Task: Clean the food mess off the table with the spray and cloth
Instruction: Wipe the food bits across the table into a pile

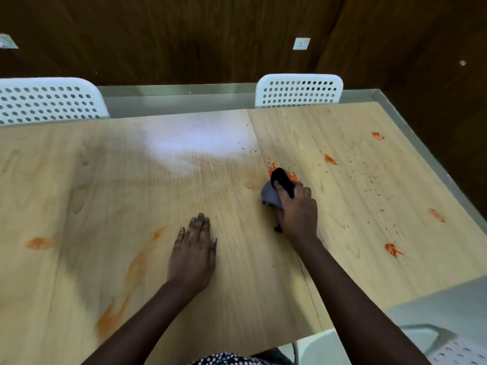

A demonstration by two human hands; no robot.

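Step in hand, as I read it: wiping the red crumb pile at the seam between the two boards.

Right hand (296,206) has its fingers curled over the bunched grey/black cloth (274,189), pressing it on the tabletop (224,180). Left hand (193,252) lies flat, fingers straight and together, palm down, holding nothing; looks like a brace.

How to do it well:
- Cloth is wadded, so the contact patch is small. Flatten it for a wider pass.
- Pull the crumbs in toward one spot; don't push them out across the right board or into the seam.
- Dry bits first, then smears. Smears likely need spray; no spray bottle in view.
- Fold to a clean face once it loads up, or it'll just streak orange.

Where things sit:
- Crumb pile (283,172) touches the far edge of the cloth, just beyond the right fingertips.
- Scattered specks (369,177) and red smears (392,249) on the right board, well apart from the cloth, to the right of the hand.
- Faint orange streaks (135,264) on the left board, left of the left hand, plus a blotch (42,243) further left.

Judgement: early-to-mid task, with most of the mess untouched.
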